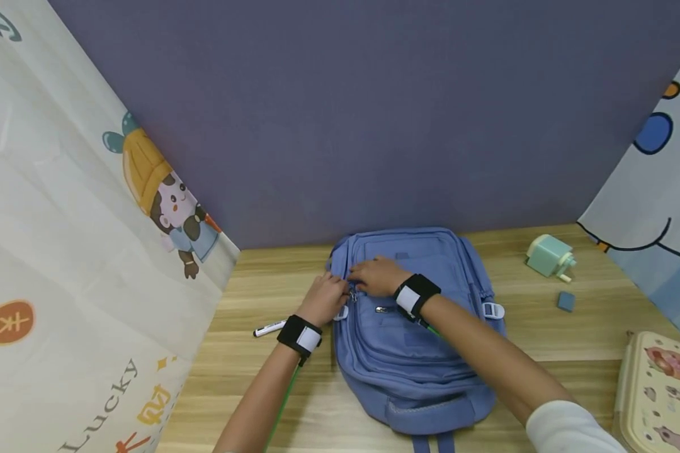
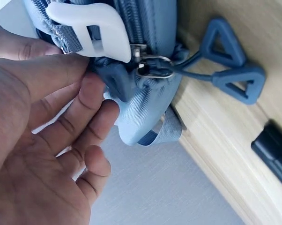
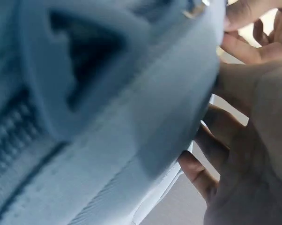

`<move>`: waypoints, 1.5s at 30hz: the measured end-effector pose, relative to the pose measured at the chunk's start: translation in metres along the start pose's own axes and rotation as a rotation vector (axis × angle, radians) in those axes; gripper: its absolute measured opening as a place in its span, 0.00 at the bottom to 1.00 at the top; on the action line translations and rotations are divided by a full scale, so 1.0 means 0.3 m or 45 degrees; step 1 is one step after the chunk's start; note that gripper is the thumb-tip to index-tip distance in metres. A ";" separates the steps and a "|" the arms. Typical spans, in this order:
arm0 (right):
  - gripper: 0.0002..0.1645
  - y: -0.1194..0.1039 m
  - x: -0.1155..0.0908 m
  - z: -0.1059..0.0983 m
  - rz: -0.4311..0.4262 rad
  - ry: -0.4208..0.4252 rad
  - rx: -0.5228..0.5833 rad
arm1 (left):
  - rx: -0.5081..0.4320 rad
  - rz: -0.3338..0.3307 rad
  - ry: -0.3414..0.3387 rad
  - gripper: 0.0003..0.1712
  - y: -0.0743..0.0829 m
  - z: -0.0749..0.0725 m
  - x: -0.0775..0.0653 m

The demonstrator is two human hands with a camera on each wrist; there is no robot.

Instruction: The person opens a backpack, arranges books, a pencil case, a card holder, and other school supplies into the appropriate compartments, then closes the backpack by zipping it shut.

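A blue backpack (image 1: 430, 346) lies flat on the wooden table, front pockets up and top handle toward me. At its left side, my left hand (image 1: 323, 299) pinches a blue zipper pull (image 2: 116, 80) between thumb and index finger; the other fingers curl loosely below. A white strap buckle (image 2: 96, 35) sits right above those fingertips. Two triangular pulls (image 2: 239, 84) hang from a neighbouring metal zipper slider. Close beside, my right hand (image 1: 381, 275) grips the backpack's front fabric with bent fingers. In the right wrist view its fingertips are partly hidden behind the cloth edge.
A black-and-white marker (image 1: 270, 328) lies left of the backpack. To the right are a green pencil sharpener (image 1: 548, 257) with a crank, a small blue block (image 1: 566, 301) and a cream pencil case (image 1: 660, 396). A grey-blue panel (image 1: 374, 126) stands behind the table.
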State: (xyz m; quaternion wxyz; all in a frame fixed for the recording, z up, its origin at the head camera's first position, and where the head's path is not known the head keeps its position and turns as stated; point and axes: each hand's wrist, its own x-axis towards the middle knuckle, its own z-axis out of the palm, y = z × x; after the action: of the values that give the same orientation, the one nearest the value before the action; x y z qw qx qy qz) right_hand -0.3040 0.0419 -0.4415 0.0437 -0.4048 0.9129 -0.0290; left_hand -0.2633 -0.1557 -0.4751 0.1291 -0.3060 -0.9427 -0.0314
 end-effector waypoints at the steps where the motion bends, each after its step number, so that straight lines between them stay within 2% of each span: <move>1: 0.25 -0.002 0.002 0.011 0.001 0.020 -0.027 | 0.005 0.004 0.006 0.05 0.002 0.002 -0.001; 5: 0.24 -0.008 0.007 0.036 0.025 0.080 -0.067 | 0.061 0.018 0.040 0.06 0.009 0.005 -0.005; 11: 0.24 -0.013 -0.001 0.057 0.074 0.081 -0.043 | 0.164 0.007 0.071 0.14 0.028 0.009 -0.003; 18: 0.25 -0.017 0.000 0.073 0.090 0.040 -0.053 | 0.195 -0.025 0.066 0.10 0.044 0.023 -0.007; 22: 0.25 -0.019 0.003 0.079 0.093 0.026 -0.038 | 0.202 0.005 0.103 0.07 0.056 0.023 -0.021; 24: 0.26 -0.015 0.007 0.085 0.087 0.030 -0.025 | 0.216 0.012 0.096 0.05 0.068 0.015 -0.030; 29: 0.26 -0.010 0.007 0.079 0.078 0.023 -0.003 | 0.247 0.032 0.053 0.08 0.093 0.003 -0.047; 33: 0.26 -0.021 -0.004 0.050 0.100 -0.001 -0.033 | 0.290 0.071 0.112 0.08 0.108 0.004 -0.060; 38: 0.27 -0.030 -0.002 0.054 0.097 -0.013 -0.049 | 0.358 0.133 0.184 0.09 0.129 0.004 -0.093; 41: 0.27 -0.036 -0.002 0.054 0.092 -0.017 -0.049 | 0.343 0.151 0.191 0.09 0.142 0.001 -0.115; 45: 0.26 -0.035 -0.004 0.049 0.094 -0.007 -0.075 | 0.254 0.125 0.193 0.09 0.161 -0.013 -0.139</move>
State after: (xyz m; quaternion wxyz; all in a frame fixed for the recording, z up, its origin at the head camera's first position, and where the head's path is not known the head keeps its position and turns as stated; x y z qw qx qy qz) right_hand -0.2939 0.0356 -0.4551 0.0354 -0.3722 0.9275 0.0005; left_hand -0.2017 -0.1409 -0.4833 0.2313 -0.3342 -0.9125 0.0460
